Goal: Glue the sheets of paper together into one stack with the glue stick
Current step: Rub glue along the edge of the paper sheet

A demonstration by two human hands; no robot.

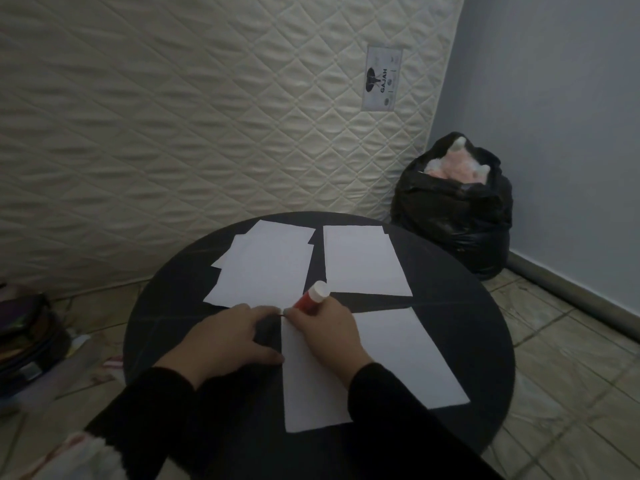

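Right hand (329,327) wrapped round a red glue stick (310,298), white end poking up and away, base hidden in the fist. Left hand (228,337) flat-ish beside it, fingertips pressing the near sheet's (398,362) top left corner, thumb along its left edge, nothing gripped. Both hands nearly touching at that corner. Two more lots of white paper further back: a messy overlapping pile (266,268) on the left, a neater sheet (363,261) on the right, narrow gap between.

All sitting on a round black table (467,323), smooth and matte. Quilted cream mattress (173,116) leaning upright behind, diamond stitching, label reading GAJAH. Crinkly black bin bag (453,220) stuffed in the corner, pale blue wall (554,98), beige tiled floor (554,375).
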